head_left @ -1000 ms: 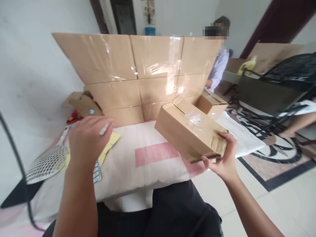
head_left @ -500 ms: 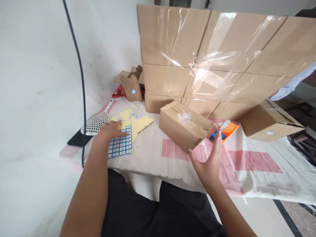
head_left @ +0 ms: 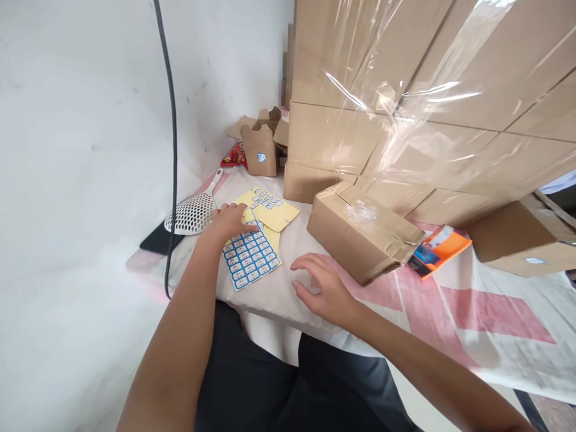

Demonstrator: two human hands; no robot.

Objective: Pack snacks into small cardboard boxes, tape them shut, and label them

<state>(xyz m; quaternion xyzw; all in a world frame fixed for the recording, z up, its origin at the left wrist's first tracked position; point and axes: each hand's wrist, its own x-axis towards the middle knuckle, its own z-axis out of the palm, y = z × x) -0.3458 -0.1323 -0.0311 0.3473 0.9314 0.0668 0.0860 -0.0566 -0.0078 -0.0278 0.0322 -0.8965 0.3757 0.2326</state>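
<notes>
My left hand rests with its fingers apart on the upper part of a sheet of blue-edged stickers. Beneath and behind that sheet lie yellow backing sheets, one with outlines where stickers were peeled off. My right hand hovers to the right of the sticker sheet, thumb and fingers parted and nothing between them. Beyond it, a closed cardboard box sits at an angle, with clear tape on its top.
Plastic-wrapped cartons form a wall at the back. A white perforated strainer, a hanging black cable and an opened small box are at left. An orange packet and another carton stand at right.
My right hand has moved left, from beside the closed box toward the sticker sheet. My left hand stays on the sheet, which now lies turned at an angle. The view has shifted.
</notes>
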